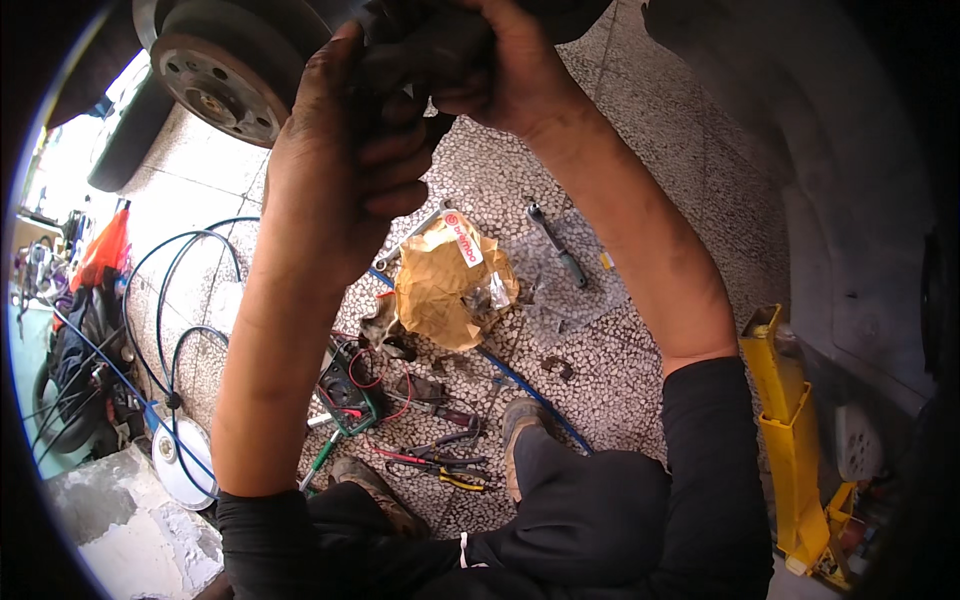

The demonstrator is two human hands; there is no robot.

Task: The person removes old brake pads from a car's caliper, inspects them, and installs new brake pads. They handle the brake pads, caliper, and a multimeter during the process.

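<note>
Both hands are raised at the top of the view, on a dark, blocky part that looks like a brake caliper. My left hand is closed on its left side, fingers curled beneath it. From the right, my right hand grips the same part, its fingertips partly hidden behind it. Deep shadow hides the part's finer shape. Just left of my left hand is a brake disc with a rusty hub face and bolt holes.
On the speckled floor lie a crumpled brown paper package, a ratchet, a clear plastic bag, a multimeter and several pliers. Blue hose crosses the floor. A yellow stand is at right, a tyre at left.
</note>
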